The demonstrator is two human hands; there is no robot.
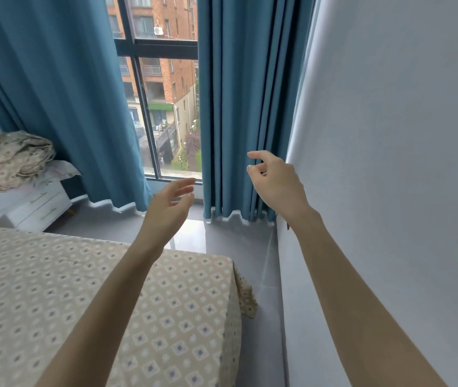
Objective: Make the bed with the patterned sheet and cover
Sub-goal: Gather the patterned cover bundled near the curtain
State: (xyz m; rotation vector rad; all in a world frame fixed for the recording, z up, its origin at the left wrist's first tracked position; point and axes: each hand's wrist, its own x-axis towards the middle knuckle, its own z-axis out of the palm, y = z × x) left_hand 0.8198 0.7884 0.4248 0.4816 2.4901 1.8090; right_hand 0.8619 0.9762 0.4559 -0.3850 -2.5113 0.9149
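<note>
Beige sheet [166, 303] lies smooth over the bed [232, 347], one corner hanging loose near the wall. Left hand [170, 203] and right hand [275, 182] hover empty, fingers loosely spread. Best next: fetch the bunched cover [7, 160] (on the nightstand [40, 203]) by two corners.

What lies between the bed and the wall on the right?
In the head view, only a strip of bare grey floor separates the bed from the wall; a sheet corner hangs into it.
</note>
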